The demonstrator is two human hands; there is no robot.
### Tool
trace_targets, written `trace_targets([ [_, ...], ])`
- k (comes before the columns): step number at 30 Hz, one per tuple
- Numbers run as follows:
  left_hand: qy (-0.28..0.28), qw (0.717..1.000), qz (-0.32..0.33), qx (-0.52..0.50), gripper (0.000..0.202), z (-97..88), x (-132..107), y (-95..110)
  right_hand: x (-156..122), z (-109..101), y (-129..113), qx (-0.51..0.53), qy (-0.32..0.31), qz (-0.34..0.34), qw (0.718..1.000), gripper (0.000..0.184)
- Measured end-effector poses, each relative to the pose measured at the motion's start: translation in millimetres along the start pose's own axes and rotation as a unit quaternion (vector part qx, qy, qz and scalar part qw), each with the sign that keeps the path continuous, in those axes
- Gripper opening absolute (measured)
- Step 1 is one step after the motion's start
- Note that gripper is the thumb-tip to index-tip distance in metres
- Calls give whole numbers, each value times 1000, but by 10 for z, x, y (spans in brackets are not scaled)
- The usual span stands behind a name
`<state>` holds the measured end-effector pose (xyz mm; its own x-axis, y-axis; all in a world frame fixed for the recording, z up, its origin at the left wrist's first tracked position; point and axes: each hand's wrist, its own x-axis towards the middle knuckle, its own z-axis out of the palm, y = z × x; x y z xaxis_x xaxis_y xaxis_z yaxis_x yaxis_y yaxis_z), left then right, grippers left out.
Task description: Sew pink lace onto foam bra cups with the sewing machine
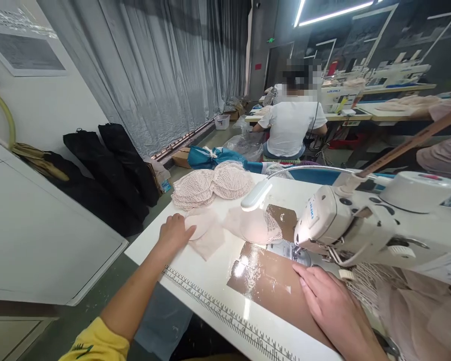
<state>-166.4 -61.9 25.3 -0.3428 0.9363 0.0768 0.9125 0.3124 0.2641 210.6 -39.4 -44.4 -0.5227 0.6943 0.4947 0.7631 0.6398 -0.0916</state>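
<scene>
My left hand (174, 234) pinches the left edge of a pale beige bra cup (198, 226) with sheer mesh around it, its thumb lying on top. A second cup (253, 225), with lace at its right end, lies on the table just left of the sewing machine's needle area. My right hand (326, 301) rests with its fingers stretched out on the brown plate (270, 276) in front of the needle plate (287, 250). Nothing shows in it. The white sewing machine (323, 220) stands above and beyond that hand.
Stacked lace cups (214, 185) lie at the table's back left. A lamp (257, 194) on a bent neck lights the work. Beige mesh and lace (409, 301) heap up at right. A printed ruler (225, 313) runs along the front edge. Ahead, a co-worker (293, 125) sits facing away.
</scene>
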Motion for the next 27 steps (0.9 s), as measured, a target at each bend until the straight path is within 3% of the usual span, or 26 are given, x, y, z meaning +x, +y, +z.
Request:
trace_targets([
  [3,-27,998,18,-60,24,56,-226,-254,-2,3,5,10,-10,7,1000,35],
  [5,-87,977,45,-191,26,23,-393,-240,5,-8,2,30,-21,20,999,35],
  [6,-134,947,60,-284,29,-11,-466,-180,10,-21,-3,41,-28,31,998,34],
  [8,-248,843,95,-468,43,-85,-575,30,19,-61,-21,65,-44,68,995,33],
  [10,-347,764,135,-526,54,-110,-616,324,23,-121,-46,99,-43,110,988,30],
  [11,-376,748,160,-523,53,-88,-613,487,21,-156,-59,122,-32,127,984,29],
  [12,-392,749,186,-501,52,-42,-597,650,19,-194,-72,150,-16,137,979,27],
  [13,-382,770,210,-465,46,26,-573,805,16,-232,-84,178,1,140,974,25],
  [15,-324,843,251,-348,38,196,-514,1071,10,-303,-110,224,21,127,966,24],
  [17,-280,884,265,-266,29,358,-450,1255,10,-352,-142,246,-3,84,966,27],
  [21,-250,902,279,-213,16,537,-298,1417,26,-353,-215,220,-78,19,972,26],
  [27,-149,935,286,-148,10,589,-131,1518,26,-294,-251,179,-89,26,979,29],
])
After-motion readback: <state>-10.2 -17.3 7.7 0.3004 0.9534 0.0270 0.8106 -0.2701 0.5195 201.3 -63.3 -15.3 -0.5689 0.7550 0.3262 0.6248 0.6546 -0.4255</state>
